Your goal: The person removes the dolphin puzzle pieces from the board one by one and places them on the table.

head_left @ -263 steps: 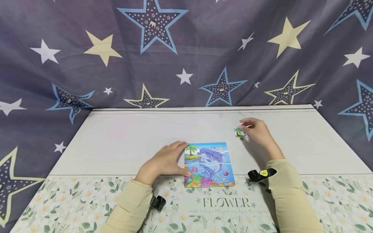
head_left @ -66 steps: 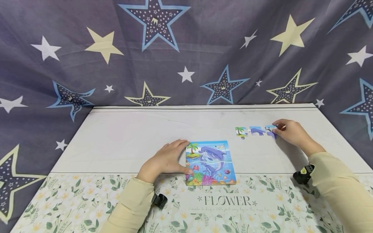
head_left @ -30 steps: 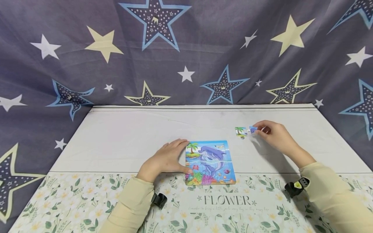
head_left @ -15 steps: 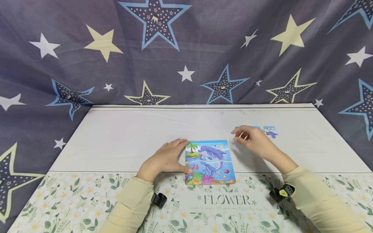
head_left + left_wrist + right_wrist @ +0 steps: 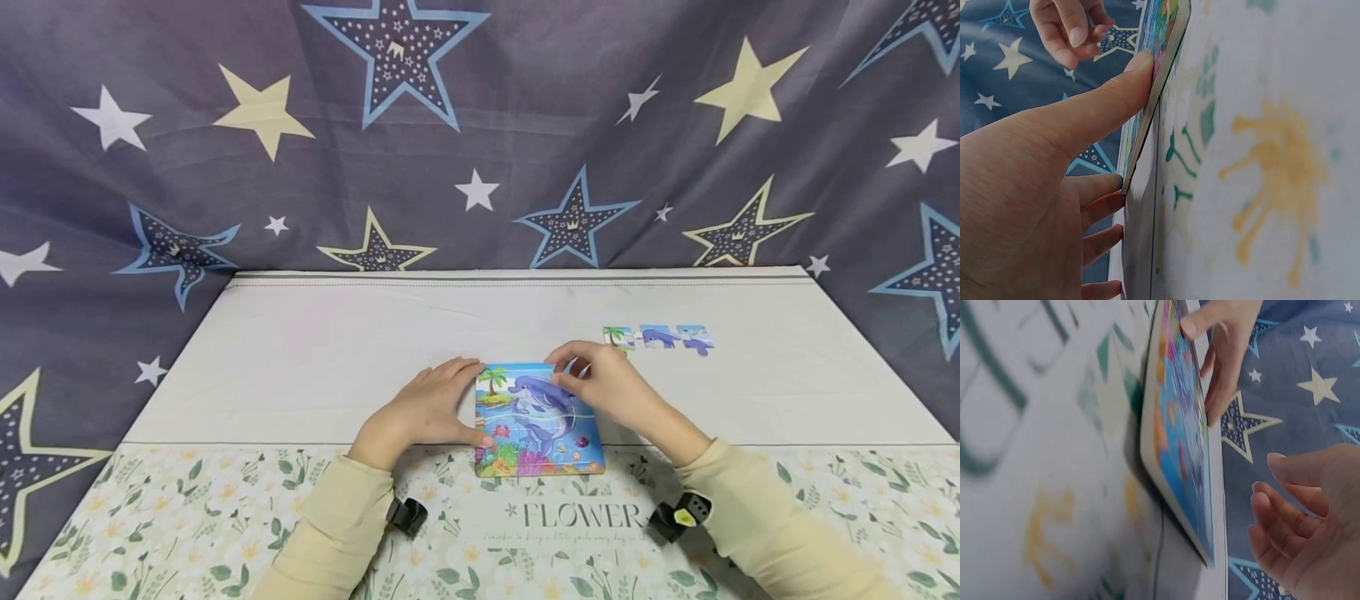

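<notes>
At the puzzle board [image 5: 551,437], left hand [image 5: 423,408] spread along one edge, right hand [image 5: 611,385] loosely curved, grip parted

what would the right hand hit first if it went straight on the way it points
Probably the dolphin puzzle, near its upper-right corner: the right hand is over that part, though the gap's depth is unclear.

puzzle [image 5: 538,423]: smooth printed face, glossy sheen, matt edge, wood or card unclear | pieces [image 5: 657,337]: smooth, printed | backdrop [image 5: 540,142]: matt cloth, soft folds | desk [image 5: 360,342]: smooth, matt, faintly creased | sleeves [image 5: 337,512]: matt cloth | wrist cameras [image 5: 409,517]: smooth, plastic-looking
</notes>
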Available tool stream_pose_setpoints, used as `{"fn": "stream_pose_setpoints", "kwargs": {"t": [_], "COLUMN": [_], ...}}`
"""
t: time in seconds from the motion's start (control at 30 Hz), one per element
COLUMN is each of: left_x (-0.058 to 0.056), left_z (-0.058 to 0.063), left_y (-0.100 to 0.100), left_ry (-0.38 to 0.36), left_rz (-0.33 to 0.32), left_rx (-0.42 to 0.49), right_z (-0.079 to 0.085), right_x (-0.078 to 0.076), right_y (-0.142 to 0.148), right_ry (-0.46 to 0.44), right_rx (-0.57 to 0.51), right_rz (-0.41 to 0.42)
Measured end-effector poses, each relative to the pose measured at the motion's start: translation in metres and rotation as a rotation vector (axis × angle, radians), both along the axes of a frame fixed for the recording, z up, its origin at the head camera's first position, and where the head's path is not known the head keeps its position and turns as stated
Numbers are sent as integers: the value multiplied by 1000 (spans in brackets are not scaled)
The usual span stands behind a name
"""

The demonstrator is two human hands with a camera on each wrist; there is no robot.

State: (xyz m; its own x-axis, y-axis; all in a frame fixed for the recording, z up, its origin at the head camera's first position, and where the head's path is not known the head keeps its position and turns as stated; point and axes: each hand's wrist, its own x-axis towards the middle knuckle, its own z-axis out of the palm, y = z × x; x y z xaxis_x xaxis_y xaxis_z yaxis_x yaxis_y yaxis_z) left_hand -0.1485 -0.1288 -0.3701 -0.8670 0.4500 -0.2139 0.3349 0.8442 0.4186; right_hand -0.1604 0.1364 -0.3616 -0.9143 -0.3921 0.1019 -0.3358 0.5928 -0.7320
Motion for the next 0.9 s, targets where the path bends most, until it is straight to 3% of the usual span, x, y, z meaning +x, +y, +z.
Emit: {"fn": "stream_pose_setpoints", "kwargs": {"t": [0.33,0.9], "left_x": [0,0], "left_z": [-3,-1], "left_y": [-1,0], "left_ry": [11,-1], "left_rz": [-6,-1], "left_rx": [12,5], "right_z": [-7,-13], "right_x": [10,19], "right_y": [-25,-54], "right_ry": [-55,-51], "right_rx": [-26,163], "right_rz": [62,152]}}
